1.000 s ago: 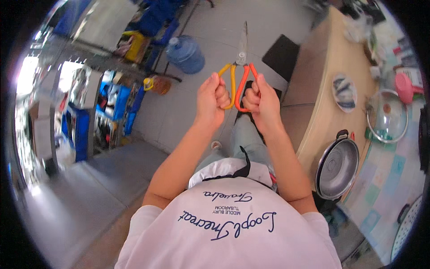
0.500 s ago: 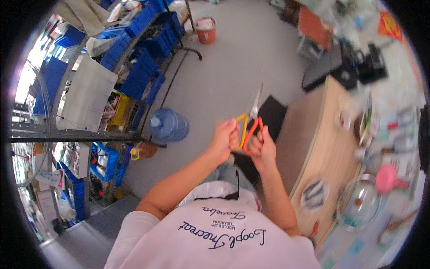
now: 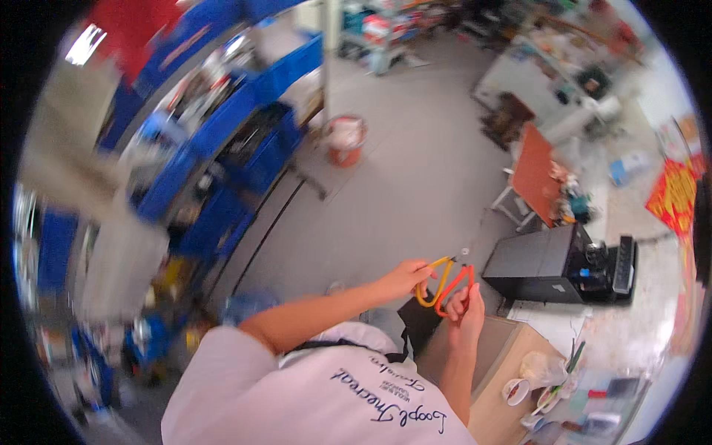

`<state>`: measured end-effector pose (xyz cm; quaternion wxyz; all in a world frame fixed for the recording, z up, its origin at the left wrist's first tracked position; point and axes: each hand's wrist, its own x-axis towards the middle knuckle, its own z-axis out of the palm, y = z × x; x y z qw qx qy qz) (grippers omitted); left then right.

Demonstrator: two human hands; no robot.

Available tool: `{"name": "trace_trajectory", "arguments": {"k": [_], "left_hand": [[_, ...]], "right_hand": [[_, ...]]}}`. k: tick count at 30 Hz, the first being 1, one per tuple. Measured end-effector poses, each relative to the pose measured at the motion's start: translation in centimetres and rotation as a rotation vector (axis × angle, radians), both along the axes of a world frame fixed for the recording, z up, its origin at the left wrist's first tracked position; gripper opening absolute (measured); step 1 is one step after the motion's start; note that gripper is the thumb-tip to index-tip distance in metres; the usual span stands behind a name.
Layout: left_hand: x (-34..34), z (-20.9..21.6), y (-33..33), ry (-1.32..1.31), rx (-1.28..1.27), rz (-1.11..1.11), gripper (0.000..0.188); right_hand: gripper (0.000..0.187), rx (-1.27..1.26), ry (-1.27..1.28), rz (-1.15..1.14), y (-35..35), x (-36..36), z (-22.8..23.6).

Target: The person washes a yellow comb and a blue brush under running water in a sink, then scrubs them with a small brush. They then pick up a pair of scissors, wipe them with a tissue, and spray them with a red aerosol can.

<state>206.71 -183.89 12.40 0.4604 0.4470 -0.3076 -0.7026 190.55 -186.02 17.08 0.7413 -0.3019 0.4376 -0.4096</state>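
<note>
A pair of scissors (image 3: 454, 285) with one yellow and one orange-red handle is held out in front of my body. My left hand (image 3: 406, 279) is closed on the yellow handle. My right hand (image 3: 466, 310) grips the orange-red handle, its fingers curled at the loop. The handles stand apart. Beyond them the metal pivot shows, while the blades point away and are hard to make out.
Shelving with blue bins (image 3: 222, 148) runs along the left. An orange-red bucket (image 3: 345, 157) stands on the floor ahead. To the right are a black computer case (image 3: 530, 263), a brown-topped stool (image 3: 532, 174) and a wooden cabinet (image 3: 512, 348) with small items on it.
The view has swung, bringing more of the room's far end into sight. My hands and the scissors now appear lower and further right. Both hands still grip the handles; the blades show less.
</note>
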Motion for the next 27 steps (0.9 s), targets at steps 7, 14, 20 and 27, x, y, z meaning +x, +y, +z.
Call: {"name": "trace_trajectory", "arguments": {"k": [7, 14, 20, 27], "left_hand": [[6.7, -1.0, -23.1, -0.589, -0.449, -0.012, 0.023], [18.1, 0.3, -43.2, -0.793, -0.284, 0.003, 0.022], [27.1, 1.6, -57.5, 0.279, -0.166, 0.242, 0.038], [35.3, -0.4, -76.6, 0.195, 0.026, 0.306, 0.021]], "right_hand": [[0.022, -0.174, 0.017, -0.097, -20.4, 5.6, -3.2], [0.031, -0.018, -0.027, 0.299, -46.0, 16.1, -2.0], [0.034, -0.48, 0.126, 0.613, -63.4, 28.3, 0.3], [0.032, -0.824, 0.782, 0.157, -78.2, 31.7, 0.8]]}}
